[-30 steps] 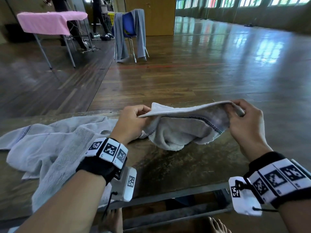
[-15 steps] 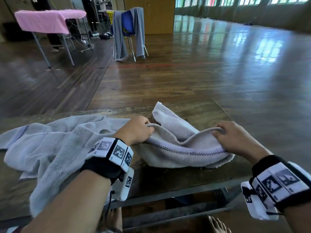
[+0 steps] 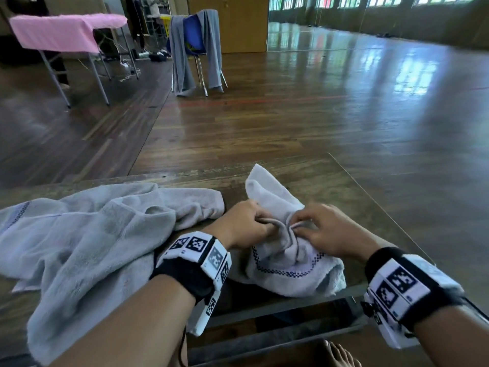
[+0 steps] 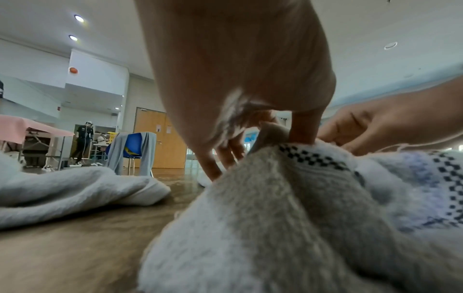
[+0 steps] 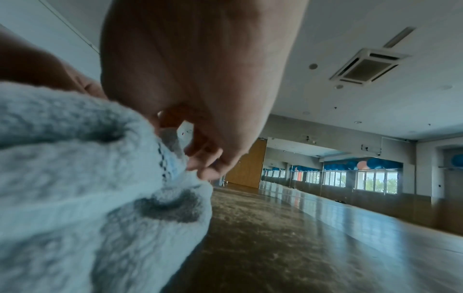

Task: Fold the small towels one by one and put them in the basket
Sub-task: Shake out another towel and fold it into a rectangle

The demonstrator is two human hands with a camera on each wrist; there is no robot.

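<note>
A small white towel with a dark checkered stripe lies bunched on the wooden table, near its front edge. My left hand pinches one fold of its top edge. My right hand pinches another fold close beside it, so both hands nearly meet over the towel's middle. In the left wrist view my fingers hold the striped towel. The right wrist view shows my fingertips curled on the towel. No basket is in view.
A larger pile of pale grey towels sprawls over the left half of the table. Beyond the table are a wooden floor, a pink-covered table, and a blue chair draped with grey cloth. A bare foot shows below the table.
My hands lowered the towel from the air onto the table, then moved toward each other, bringing the two held edges together at the middle and bunching the cloth.
</note>
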